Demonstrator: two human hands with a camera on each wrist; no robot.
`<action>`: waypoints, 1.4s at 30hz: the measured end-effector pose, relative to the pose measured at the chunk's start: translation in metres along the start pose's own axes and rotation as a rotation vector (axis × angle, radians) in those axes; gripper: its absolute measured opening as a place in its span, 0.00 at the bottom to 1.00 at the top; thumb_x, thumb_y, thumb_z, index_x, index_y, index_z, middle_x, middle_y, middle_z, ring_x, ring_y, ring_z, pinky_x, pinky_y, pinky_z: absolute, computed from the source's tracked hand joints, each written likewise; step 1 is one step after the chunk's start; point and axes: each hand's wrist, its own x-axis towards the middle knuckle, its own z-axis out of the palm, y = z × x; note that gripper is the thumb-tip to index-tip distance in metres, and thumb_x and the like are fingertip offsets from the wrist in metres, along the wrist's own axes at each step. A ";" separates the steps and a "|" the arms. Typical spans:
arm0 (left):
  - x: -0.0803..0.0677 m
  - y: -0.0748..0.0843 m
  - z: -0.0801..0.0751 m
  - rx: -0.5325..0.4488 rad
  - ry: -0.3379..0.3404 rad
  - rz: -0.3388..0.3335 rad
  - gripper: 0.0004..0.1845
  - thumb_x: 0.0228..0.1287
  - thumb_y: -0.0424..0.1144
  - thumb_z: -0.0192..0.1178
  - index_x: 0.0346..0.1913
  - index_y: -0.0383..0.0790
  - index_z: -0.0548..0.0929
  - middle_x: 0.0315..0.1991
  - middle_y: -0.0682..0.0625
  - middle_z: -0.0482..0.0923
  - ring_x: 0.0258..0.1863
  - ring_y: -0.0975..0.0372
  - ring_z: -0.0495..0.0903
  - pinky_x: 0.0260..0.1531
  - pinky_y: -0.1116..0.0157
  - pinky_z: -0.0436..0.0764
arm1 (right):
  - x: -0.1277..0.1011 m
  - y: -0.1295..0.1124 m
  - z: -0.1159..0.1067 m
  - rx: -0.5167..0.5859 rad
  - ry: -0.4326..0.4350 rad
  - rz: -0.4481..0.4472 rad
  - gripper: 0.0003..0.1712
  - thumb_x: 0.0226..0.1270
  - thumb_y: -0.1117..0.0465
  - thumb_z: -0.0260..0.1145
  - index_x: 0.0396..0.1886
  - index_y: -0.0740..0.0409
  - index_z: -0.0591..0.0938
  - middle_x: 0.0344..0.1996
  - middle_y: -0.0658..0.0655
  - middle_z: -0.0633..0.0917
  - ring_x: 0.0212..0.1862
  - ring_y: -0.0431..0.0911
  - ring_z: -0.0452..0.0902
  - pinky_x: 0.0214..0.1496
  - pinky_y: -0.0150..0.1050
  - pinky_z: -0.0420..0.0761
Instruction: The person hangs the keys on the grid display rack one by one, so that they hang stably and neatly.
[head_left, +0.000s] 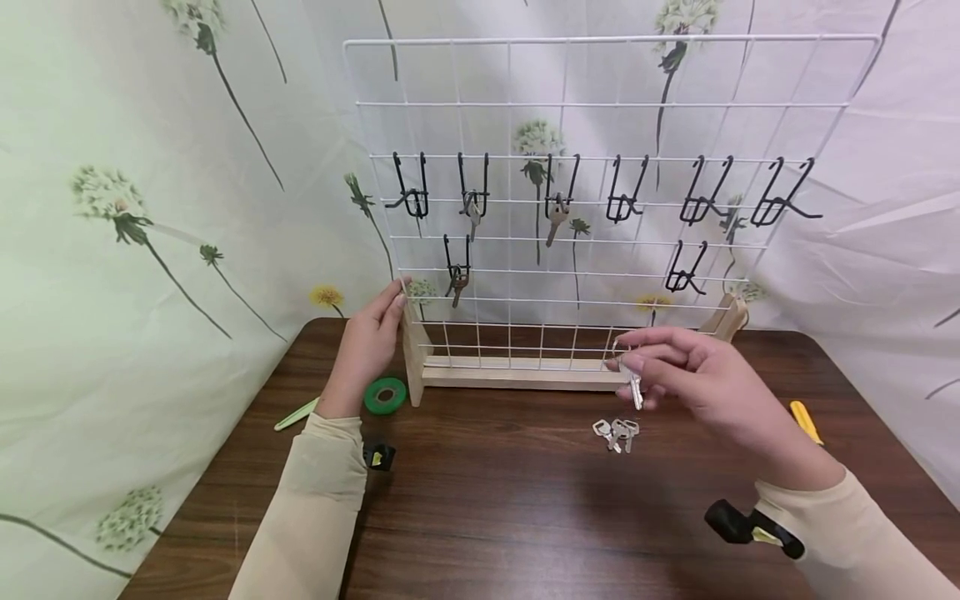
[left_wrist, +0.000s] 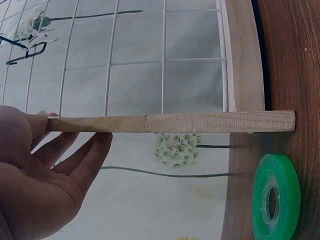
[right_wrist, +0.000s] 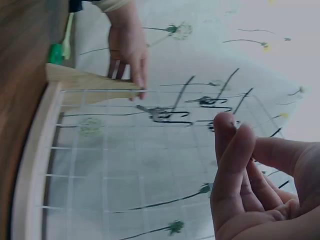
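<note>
We see a dark wooden table (head_left: 487,517) set against a cloth backdrop printed with dandelions (head_left: 135,208). On the table's far half stands a white wire grid (head_left: 600,104) in a pale wooden base (head_left: 517,377), with upright wooden end posts. Black hooks (head_left: 626,200) hang in two rows on the grid; three on the left side each carry a hanging key (head_left: 557,218).

Our left hand (head_left: 371,342) rests at the left end post (head_left: 411,350) of the base, fingers nearly straight and laid along the wood, thumb on the near side; in the left wrist view the fingers (left_wrist: 75,160) lie relaxed under the post's edge rather than curled tightly round it.

Our right hand (head_left: 705,379) hovers above the table near the right part of the base, thumb and fingertips pinched together on a small silver key (head_left: 635,387) that hangs down from them, just in front of the base rail. The right wrist view shows the fingers (right_wrist: 235,160) pressed together, the key itself hidden.

Below that hand a small cluster of silver keys (head_left: 617,432) lies on the table. A green roll of tape (head_left: 385,395) sits just beside the left post, a pale green tool (head_left: 296,413) to its left, and a yellow tool (head_left: 806,421) near the right edge.
</note>
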 end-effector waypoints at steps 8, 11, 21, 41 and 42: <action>0.000 -0.002 0.000 -0.001 0.005 0.004 0.27 0.89 0.53 0.44 0.82 0.51 0.70 0.82 0.45 0.67 0.82 0.46 0.67 0.80 0.42 0.68 | 0.003 -0.027 -0.002 0.031 0.146 -0.101 0.19 0.79 0.56 0.69 0.61 0.61 0.84 0.47 0.45 0.95 0.45 0.42 0.93 0.48 0.32 0.89; 0.000 -0.002 0.000 0.000 0.006 0.014 0.27 0.89 0.52 0.44 0.82 0.50 0.70 0.82 0.45 0.67 0.81 0.45 0.68 0.80 0.42 0.69 | 0.006 -0.035 -0.004 0.131 0.181 -0.173 0.17 0.78 0.60 0.70 0.60 0.64 0.84 0.48 0.50 0.95 0.45 0.44 0.95 0.47 0.34 0.91; -0.001 0.000 0.000 0.001 0.006 0.016 0.27 0.89 0.51 0.44 0.82 0.50 0.70 0.81 0.44 0.67 0.81 0.45 0.68 0.80 0.42 0.69 | 0.026 -0.054 -0.015 0.249 0.322 -0.372 0.14 0.74 0.67 0.72 0.55 0.67 0.84 0.44 0.51 0.96 0.38 0.42 0.95 0.42 0.31 0.91; 0.000 0.000 0.000 -0.006 0.000 0.010 0.27 0.89 0.53 0.44 0.82 0.51 0.70 0.82 0.45 0.67 0.81 0.46 0.68 0.81 0.42 0.68 | 0.062 -0.066 -0.020 0.094 0.439 -0.257 0.19 0.70 0.56 0.78 0.55 0.61 0.86 0.39 0.47 0.95 0.35 0.39 0.94 0.42 0.28 0.89; 0.000 0.000 0.000 -0.006 -0.001 0.009 0.27 0.89 0.53 0.44 0.82 0.51 0.70 0.82 0.45 0.67 0.81 0.46 0.68 0.81 0.42 0.68 | 0.063 -0.066 -0.020 0.071 0.444 -0.246 0.18 0.71 0.56 0.78 0.54 0.59 0.86 0.39 0.46 0.95 0.35 0.39 0.94 0.43 0.28 0.89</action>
